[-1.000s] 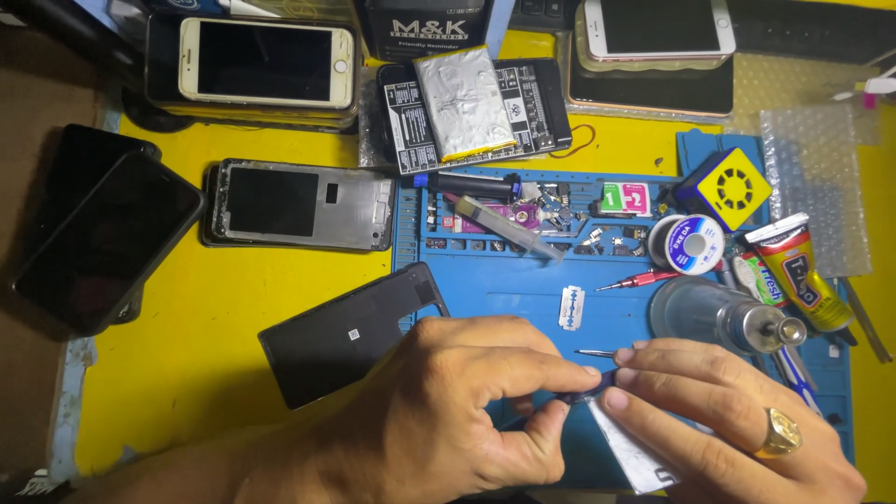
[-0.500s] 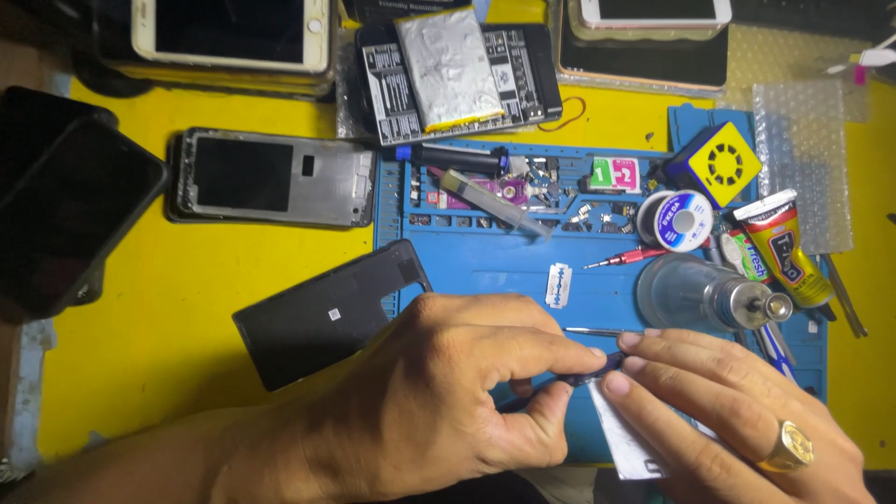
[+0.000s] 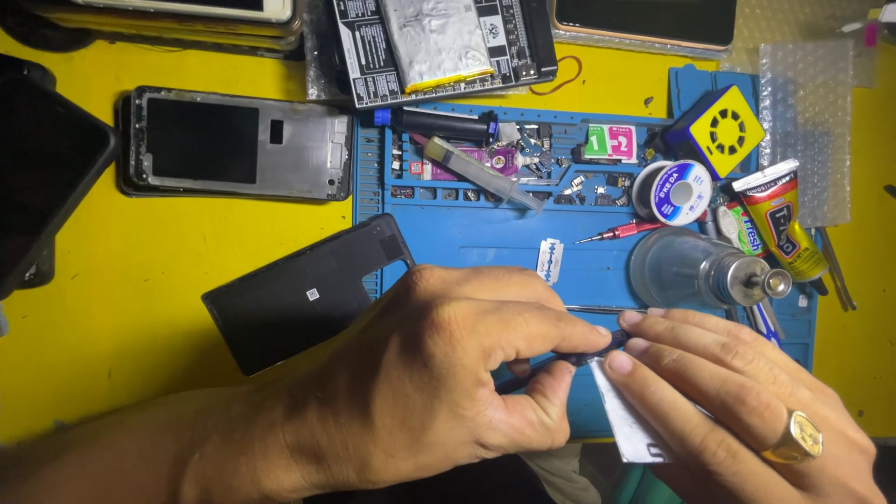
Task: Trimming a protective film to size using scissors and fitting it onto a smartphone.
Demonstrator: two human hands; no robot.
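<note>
Your left hand (image 3: 448,373) and right hand (image 3: 737,401) remain together at lower centre, as a second ago. Left pinches thin dark tool (image 3: 569,359); right fingertips press white strip (image 3: 635,420) against blue mat (image 3: 467,233). Only view shifted; black back cover (image 3: 299,294) unmoved, work unchanged.

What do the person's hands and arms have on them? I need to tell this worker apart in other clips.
Both are bare: no gloves, no sleeves in view. The right hand wears a chunky gold ring with a round face. The left hand and forearm carry nothing.
</note>
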